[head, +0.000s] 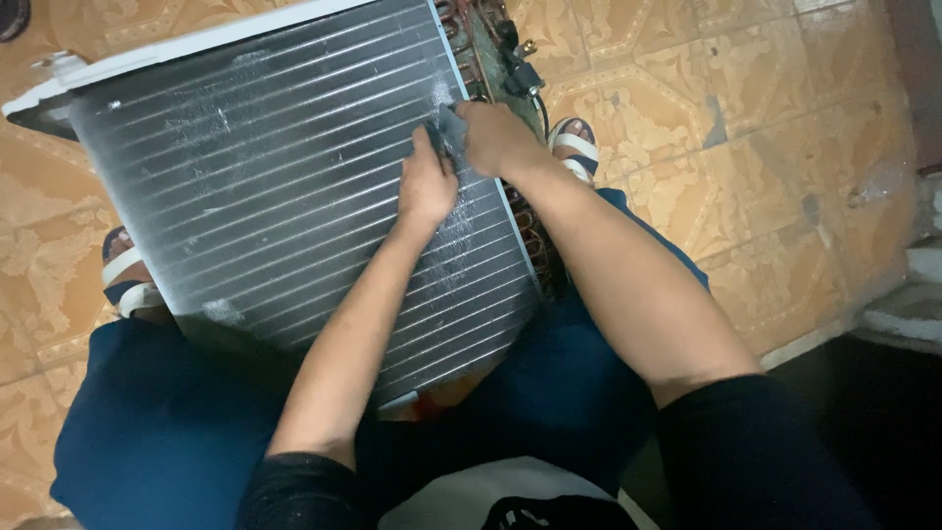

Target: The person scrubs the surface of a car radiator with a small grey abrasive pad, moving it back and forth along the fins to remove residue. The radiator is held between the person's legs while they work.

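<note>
Between sandalled feet (572,143) on patterned tiles (765,177), finned coil (275,186) — both hands (425,185) (496,137) gripping a dark tool (449,130).

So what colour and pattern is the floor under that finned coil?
Tan-orange floor tiles with a pale ornamental leaf pattern, clearest at the right of the head view.

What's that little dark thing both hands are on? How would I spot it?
Find the big silver finned coil leaning over the person's knees. Near its right edge, the left hand and right hand meet on a small dark grey pad, the only dark, soft-looking patch against shiny metal ribs.
</note>
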